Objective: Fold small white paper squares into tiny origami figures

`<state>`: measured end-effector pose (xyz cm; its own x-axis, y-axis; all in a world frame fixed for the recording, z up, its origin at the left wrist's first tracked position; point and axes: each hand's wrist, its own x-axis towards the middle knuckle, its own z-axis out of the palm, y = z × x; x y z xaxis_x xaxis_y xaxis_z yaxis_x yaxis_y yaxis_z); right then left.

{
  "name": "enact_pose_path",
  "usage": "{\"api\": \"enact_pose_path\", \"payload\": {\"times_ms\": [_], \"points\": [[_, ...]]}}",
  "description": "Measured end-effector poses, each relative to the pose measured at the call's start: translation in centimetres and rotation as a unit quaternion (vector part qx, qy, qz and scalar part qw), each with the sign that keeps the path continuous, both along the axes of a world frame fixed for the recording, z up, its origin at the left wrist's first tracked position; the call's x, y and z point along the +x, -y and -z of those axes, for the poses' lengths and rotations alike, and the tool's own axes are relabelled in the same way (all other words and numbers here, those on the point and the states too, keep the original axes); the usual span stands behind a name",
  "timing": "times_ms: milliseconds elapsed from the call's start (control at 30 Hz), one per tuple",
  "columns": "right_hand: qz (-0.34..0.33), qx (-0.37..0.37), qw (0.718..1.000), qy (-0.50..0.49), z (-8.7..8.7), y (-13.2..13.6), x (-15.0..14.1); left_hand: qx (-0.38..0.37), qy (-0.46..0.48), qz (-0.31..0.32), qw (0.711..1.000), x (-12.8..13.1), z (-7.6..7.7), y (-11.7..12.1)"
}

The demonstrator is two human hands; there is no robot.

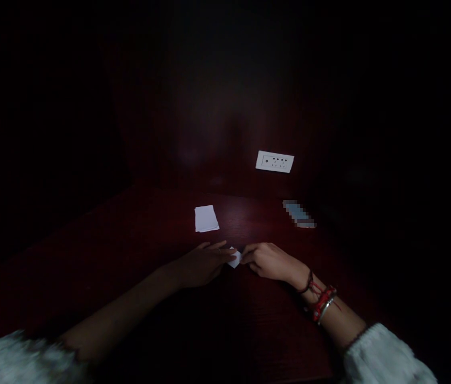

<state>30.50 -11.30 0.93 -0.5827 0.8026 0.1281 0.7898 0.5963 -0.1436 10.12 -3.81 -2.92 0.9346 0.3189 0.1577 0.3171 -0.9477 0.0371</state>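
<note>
Currently, the small white paper piece (235, 260) lies on the dark red tabletop (249, 216), between the two hands and nearer the person than the white sheets (206, 218). Orientation: its visible part is diamond-like, with one corner directed toward the person, one directed away, and one side facing the right hand. The visible part runs longest from near to far; the full long axis cannot be told, because fingers cover the left portion.

Left hand (205, 264): palm down, fingers extended and partly spread, fingertips resting over the piece. One finger bears a thin ring (220, 250).

Right hand (271, 260): fingers curled, with the tips drawn together at the right edge of the piece. Whether they pinch the paper or merely touch it cannot be told. The wrist carries red and silver-toned bracelets (325, 302).

Surroundings: the white sheets lie in a slightly misaligned stack beyond the left hand, long axis running roughly away from the person. A pixelated flat object (298, 213) lies beyond the right hand, slanting from far left to near right. A white socket panel (275, 161) is mounted on the back wall, its long axis roughly horizontal.
</note>
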Motion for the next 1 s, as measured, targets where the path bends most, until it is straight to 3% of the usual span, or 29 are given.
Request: {"api": "enact_pose_path", "payload": {"times_ms": [233,367,433,500,600,700,867,1000], "points": [[-0.004,-0.011,0.997,-0.077,0.0,-0.5,0.9,0.033,0.019,0.017,0.999,0.0,-0.8,0.5],[0.06,0.033,0.979,-0.19,1.0,-1.6,1.3,0.045,0.018,0.021,0.999,0.1,-1.3,0.7],[0.093,-0.007,0.969,-0.229,1.7,-2.2,1.3,0.046,0.009,0.026,0.999,0.0,-1.3,0.6],[0.13,-0.074,0.948,-0.281,2.3,-2.6,1.1,0.044,-0.001,0.033,0.998,0.0,-1.1,0.5],[0.162,-0.2,0.889,-0.379,2.7,-3.0,0.7,0.036,-0.017,0.03,0.999,-0.1,-0.8,0.3],[0.181,-0.265,0.834,-0.448,2.8,-3.2,0.5,0.03,-0.031,0.021,0.999,-0.1,-0.7,0.3],[0.232,-0.23,0.813,-0.482,2.9,-3.3,0.5,0.023,-0.033,0.027,0.999,-0.2,-0.8,0.3],[0.213,-0.276,0.795,-0.496,2.6,-3.0,0.3,0.018,-0.032,0.029,0.999,-0.2,-0.7,0.2]]}}
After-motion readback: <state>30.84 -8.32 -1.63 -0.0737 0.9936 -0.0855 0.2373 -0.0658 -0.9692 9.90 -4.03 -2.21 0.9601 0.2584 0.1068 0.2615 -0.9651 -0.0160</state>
